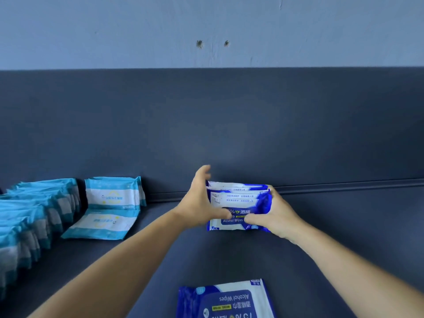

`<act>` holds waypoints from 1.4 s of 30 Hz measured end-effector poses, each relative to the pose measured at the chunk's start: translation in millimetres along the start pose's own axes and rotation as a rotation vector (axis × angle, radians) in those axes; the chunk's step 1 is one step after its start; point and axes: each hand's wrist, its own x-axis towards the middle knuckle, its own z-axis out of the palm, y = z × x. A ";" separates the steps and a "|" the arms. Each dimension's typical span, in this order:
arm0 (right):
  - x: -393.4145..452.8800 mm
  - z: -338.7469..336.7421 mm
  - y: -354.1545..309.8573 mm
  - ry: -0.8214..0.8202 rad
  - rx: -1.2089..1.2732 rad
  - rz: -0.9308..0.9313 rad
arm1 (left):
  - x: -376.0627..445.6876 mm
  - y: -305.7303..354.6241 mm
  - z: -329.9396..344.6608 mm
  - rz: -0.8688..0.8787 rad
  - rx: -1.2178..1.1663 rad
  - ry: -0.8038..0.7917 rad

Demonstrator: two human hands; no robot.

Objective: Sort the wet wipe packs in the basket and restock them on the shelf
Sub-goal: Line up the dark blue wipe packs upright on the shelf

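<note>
A small stack of dark blue and white alcohol wipe packs (237, 198) stands upright near the back of the dark shelf (332, 226). My left hand (202, 200) holds its left side, thumb across the front pack and fingers spread behind. My right hand (273, 216) grips the right end of the stack, thumb on the front pack. Another dark blue alcohol wipe pack (226, 299) lies flat at the shelf's front, its print upside down to me.
At the left stand rows of light blue wipe packs (34, 216). A light blue pack (113, 195) stands upright beside them and one (102, 224) lies flat before it. A dark back panel (229, 122) closes the shelf; pale wall above.
</note>
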 end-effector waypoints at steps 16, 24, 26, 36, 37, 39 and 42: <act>34.6 -6.1 -5.1 0.119 -0.159 0.034 | 29.8 -10.7 43.9 -0.149 -0.025 0.190; 50.2 11.6 -3.9 0.124 -0.230 0.045 | 29.0 -16.0 30.9 -0.190 0.085 0.173; 51.1 13.3 -3.7 0.129 -0.262 0.057 | 28.2 -14.4 31.9 -0.216 0.043 0.151; 49.4 1.9 -2.5 0.114 -0.119 0.073 | 27.4 -1.0 39.8 -0.321 -0.099 0.242; 47.3 1.4 -3.0 0.120 -0.100 0.075 | 26.7 0.6 41.5 -0.324 -0.102 0.248; 42.9 2.2 -6.3 0.111 -0.121 0.060 | 25.8 2.3 43.5 -0.340 -0.082 0.249; 39.0 4.9 -10.1 0.134 -0.144 0.071 | 25.7 5.4 43.0 -0.384 -0.088 0.253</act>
